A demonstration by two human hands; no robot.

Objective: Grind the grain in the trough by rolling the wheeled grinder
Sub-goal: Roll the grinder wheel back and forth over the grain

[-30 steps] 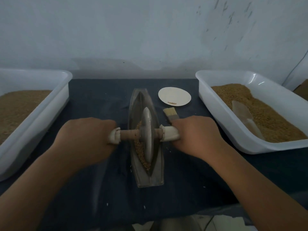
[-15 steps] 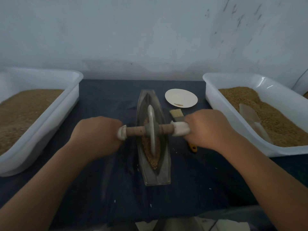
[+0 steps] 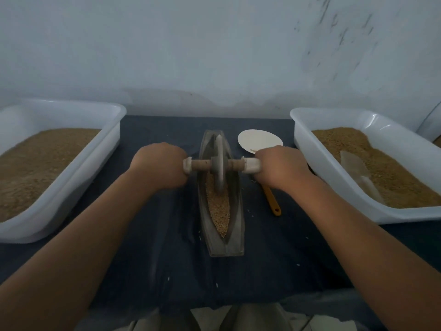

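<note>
A boat-shaped grey trough (image 3: 235,237) lies lengthwise on the dark cloth in front of me. Tan grain (image 3: 218,209) fills its groove in the near half. The wheeled grinder (image 3: 220,163), a grey disc on a wooden axle with white end caps, stands in the trough's far half. My left hand (image 3: 161,167) grips the left end of the axle. My right hand (image 3: 279,167) grips the right end. Both fists hide the handle parts they hold.
A white tub (image 3: 78,163) of fine brown meal stands on the left. A second white tub (image 3: 334,187) on the right holds grain and a clear scoop (image 3: 358,173). A white dish (image 3: 259,139) and a brush's orange handle (image 3: 272,199) lie right of the trough.
Both hands have pushed the grinder away from me, from the trough's middle to its far half. More grain shows in the near half of the groove.
</note>
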